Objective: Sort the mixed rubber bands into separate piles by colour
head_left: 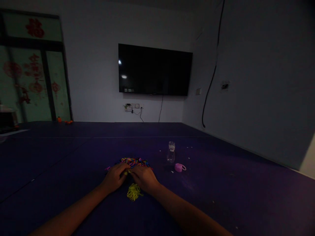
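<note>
My left hand and my right hand meet at the near edge of a heap of multicoloured elastic bands. Both have their fingers closed on a small yellow elastic band pinched between them, partly hidden by the fingertips. Just below the hands lies a separate loose pile of yellow elastic bands. To the right of the heap a clear bottle stands upright without its lid. Beside it is a pink lid with a loop handle.
Everything lies on a dark purple floor surface with small white scraps about. A television hangs on the far wall, with sockets and cables below. Small orange objects lie by the glass door at the far left. A black cable hangs down the right wall.
</note>
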The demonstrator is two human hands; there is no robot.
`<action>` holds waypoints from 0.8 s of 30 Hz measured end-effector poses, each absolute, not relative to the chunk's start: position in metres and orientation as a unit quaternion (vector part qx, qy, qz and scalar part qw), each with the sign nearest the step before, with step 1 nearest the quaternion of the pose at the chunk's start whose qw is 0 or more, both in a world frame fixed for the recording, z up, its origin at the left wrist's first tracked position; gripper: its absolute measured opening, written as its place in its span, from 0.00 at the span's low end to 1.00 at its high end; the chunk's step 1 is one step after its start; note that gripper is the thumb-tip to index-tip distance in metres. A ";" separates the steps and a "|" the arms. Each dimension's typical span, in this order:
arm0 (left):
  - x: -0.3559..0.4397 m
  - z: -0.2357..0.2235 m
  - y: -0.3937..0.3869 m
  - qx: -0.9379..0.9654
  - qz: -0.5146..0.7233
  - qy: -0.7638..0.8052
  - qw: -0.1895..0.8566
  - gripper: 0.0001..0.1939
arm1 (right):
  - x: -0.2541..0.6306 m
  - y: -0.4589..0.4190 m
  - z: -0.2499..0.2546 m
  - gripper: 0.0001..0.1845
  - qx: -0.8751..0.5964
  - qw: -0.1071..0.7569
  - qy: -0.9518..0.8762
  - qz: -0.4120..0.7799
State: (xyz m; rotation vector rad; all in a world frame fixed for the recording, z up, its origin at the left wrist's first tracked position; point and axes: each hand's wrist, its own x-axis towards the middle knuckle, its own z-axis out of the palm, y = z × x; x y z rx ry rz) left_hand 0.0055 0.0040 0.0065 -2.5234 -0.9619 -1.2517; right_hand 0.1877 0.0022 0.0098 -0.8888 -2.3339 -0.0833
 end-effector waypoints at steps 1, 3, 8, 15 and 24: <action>0.005 0.006 0.004 -0.843 -0.424 -0.318 0.090 0.12 | 0.188 0.002 0.010 0.10 -0.337 0.318 -0.886 -0.033; 0.005 0.006 0.004 -0.838 -0.437 -0.310 0.103 0.10 | 0.188 0.003 0.009 0.10 -0.334 0.320 -0.885 -0.041; 0.004 0.007 0.006 -0.829 -0.460 -0.302 0.103 0.08 | 0.188 0.006 0.007 0.09 -0.326 0.307 -0.892 -0.054; 0.002 0.007 0.008 -0.828 -0.461 -0.298 0.116 0.12 | 0.187 0.006 0.006 0.10 -0.320 0.299 -0.897 -0.057; 0.002 0.001 0.012 -0.829 -0.460 -0.276 0.155 0.12 | 0.188 0.007 0.005 0.11 -0.343 0.306 -0.886 -0.055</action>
